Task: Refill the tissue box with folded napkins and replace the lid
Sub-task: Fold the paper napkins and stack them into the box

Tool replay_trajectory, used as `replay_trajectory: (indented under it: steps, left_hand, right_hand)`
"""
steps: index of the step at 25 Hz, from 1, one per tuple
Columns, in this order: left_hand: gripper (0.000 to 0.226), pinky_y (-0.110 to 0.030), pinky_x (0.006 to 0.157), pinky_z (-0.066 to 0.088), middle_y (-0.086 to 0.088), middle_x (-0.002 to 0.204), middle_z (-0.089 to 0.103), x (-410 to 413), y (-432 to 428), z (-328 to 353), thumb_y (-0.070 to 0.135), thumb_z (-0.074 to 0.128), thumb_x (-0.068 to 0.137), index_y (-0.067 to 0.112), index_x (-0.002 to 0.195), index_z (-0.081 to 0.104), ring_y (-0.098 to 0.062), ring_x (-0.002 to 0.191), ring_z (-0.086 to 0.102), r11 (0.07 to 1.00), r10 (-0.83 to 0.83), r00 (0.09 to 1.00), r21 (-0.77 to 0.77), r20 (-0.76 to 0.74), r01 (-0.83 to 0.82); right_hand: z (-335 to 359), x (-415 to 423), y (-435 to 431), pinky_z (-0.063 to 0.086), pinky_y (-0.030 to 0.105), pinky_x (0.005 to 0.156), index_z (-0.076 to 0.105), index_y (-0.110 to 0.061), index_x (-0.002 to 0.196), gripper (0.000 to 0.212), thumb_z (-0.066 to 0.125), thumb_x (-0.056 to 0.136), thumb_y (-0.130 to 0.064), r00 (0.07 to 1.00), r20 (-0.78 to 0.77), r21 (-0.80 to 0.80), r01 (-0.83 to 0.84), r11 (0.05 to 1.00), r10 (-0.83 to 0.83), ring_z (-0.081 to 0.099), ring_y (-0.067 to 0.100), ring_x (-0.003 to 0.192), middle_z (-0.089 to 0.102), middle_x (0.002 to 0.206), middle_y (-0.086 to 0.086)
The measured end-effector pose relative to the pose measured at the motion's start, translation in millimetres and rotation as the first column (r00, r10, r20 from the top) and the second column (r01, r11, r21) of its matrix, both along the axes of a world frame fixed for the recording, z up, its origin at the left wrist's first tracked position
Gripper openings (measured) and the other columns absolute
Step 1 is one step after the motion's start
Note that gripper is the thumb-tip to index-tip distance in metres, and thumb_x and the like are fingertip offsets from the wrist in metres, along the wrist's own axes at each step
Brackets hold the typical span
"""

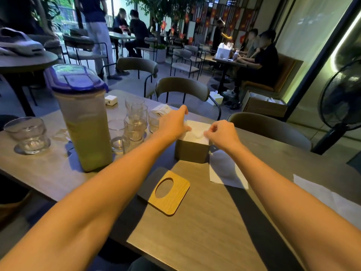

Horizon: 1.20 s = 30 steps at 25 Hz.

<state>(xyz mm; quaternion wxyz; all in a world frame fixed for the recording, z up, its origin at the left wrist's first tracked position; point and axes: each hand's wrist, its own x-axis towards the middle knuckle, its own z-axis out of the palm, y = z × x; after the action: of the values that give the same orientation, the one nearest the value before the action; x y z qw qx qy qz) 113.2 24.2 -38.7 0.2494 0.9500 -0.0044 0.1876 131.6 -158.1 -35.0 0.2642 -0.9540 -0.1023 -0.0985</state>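
A dark square tissue box (192, 152) stands open on the wooden table (205, 222), filled to its rim with white folded napkins (195, 132). My left hand (172, 124) rests on the napkins' left side, fingers stretched to the far corner. My right hand (222, 133) pinches the napkins at the right edge of the box. The wooden lid (169, 192), with its oval hole, lies flat on the table in front of the box. A loose white napkin (224, 171) lies to the right of the box, and another one (332, 198) lies farther right.
A tall pitcher with a blue lid (82, 118) stands at the left, with several glasses (134, 122) beside it and a glass bowl (28, 134) at far left. Chairs (181, 89) line the table's far side. A standing fan (341, 102) is at right. People sit at tables behind.
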Motion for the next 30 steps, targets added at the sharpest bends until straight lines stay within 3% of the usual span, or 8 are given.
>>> replay_trajectory:
  steps: [3,7,13,19,20,23,27,30]
  left_hand:
    - [0.053,-0.038,0.087,0.054,-0.008,0.109,0.067,5,-1,2,0.039,0.078,0.081,0.023,0.124,0.049,-0.025,0.100,0.063,0.995,0.004,0.996,0.103,-0.091,0.005]
    - [0.049,-0.038,0.093,0.051,-0.008,0.120,0.063,4,-3,5,0.035,0.078,0.082,0.023,0.123,0.056,-0.025,0.108,0.059,0.969,-0.003,0.983,0.241,-0.182,0.047]
    - [0.037,-0.038,0.093,0.053,-0.010,0.113,0.068,-1,-5,20,0.026,0.075,0.085,0.013,0.119,0.066,-0.024,0.101,0.064,0.894,-0.029,0.955,0.419,-0.294,0.156]
    - [0.035,-0.034,0.088,0.048,-0.008,0.102,0.066,-4,-11,20,0.034,0.071,0.089,0.010,0.114,0.068,-0.022,0.095,0.060,0.786,-0.048,0.978,0.596,-0.205,0.163]
    - [0.034,-0.035,0.090,0.047,-0.008,0.107,0.067,-3,-11,20,0.035,0.070,0.089,0.012,0.114,0.069,-0.022,0.099,0.059,0.773,-0.090,0.977,0.605,-0.194,0.191]
    - [0.025,-0.036,0.097,0.042,-0.007,0.111,0.068,-1,-12,18,0.025,0.064,0.094,0.012,0.114,0.070,-0.022,0.104,0.058,0.759,-0.178,0.937,0.565,-0.300,0.325]
    - [0.023,-0.034,0.089,0.044,-0.010,0.112,0.068,11,-8,16,0.017,0.063,0.094,0.008,0.115,0.068,-0.023,0.100,0.059,0.791,-0.131,0.858,0.470,-0.497,0.393]
    - [0.025,-0.029,0.079,0.045,-0.012,0.113,0.068,16,-8,15,0.015,0.060,0.096,0.005,0.117,0.067,-0.022,0.097,0.059,0.792,-0.112,0.823,0.451,-0.557,0.412]
  right_hand:
    - [-1,3,4,0.061,0.041,0.070,0.072,-0.010,0.080,0.011,0.072,0.089,-0.016,0.999,0.033,-0.149,-0.017,0.989,0.022,0.067,0.024,0.073,0.069,0.074,0.008]
    - [3,7,10,0.062,0.039,0.073,0.073,-0.008,0.083,0.003,0.074,0.086,-0.009,0.999,-0.005,-0.330,-0.035,0.943,0.036,0.068,0.026,0.076,0.070,0.079,0.011]
    - [2,9,22,0.059,0.036,0.068,0.072,-0.008,0.090,0.007,0.074,0.084,-0.005,0.998,-0.039,-0.480,-0.053,0.876,0.039,0.066,0.027,0.077,0.069,0.084,0.011]
    - [6,10,19,0.056,0.040,0.073,0.068,-0.017,0.105,0.014,0.068,0.091,-0.018,0.997,-0.019,-0.545,-0.067,0.836,0.068,0.065,0.030,0.087,0.068,0.097,0.009]
    - [6,12,18,0.055,0.039,0.071,0.069,-0.017,0.097,0.008,0.065,0.092,-0.023,0.996,-0.062,-0.531,-0.090,0.842,0.067,0.064,0.029,0.084,0.068,0.092,0.009]
    - [3,17,16,0.049,0.034,0.061,0.067,-0.015,0.076,0.020,0.064,0.092,-0.027,0.969,-0.239,-0.474,-0.173,0.863,0.063,0.064,0.024,0.072,0.065,0.076,0.007]
    - [4,24,17,0.062,0.031,0.068,0.072,-0.012,0.087,0.011,0.063,0.092,-0.013,0.944,-0.320,-0.447,-0.224,0.866,0.079,0.071,0.023,0.077,0.070,0.087,0.011]
    - [4,22,19,0.065,0.036,0.074,0.074,-0.011,0.095,0.008,0.068,0.091,-0.012,0.958,-0.280,-0.456,-0.193,0.869,0.066,0.071,0.024,0.080,0.071,0.091,0.010]
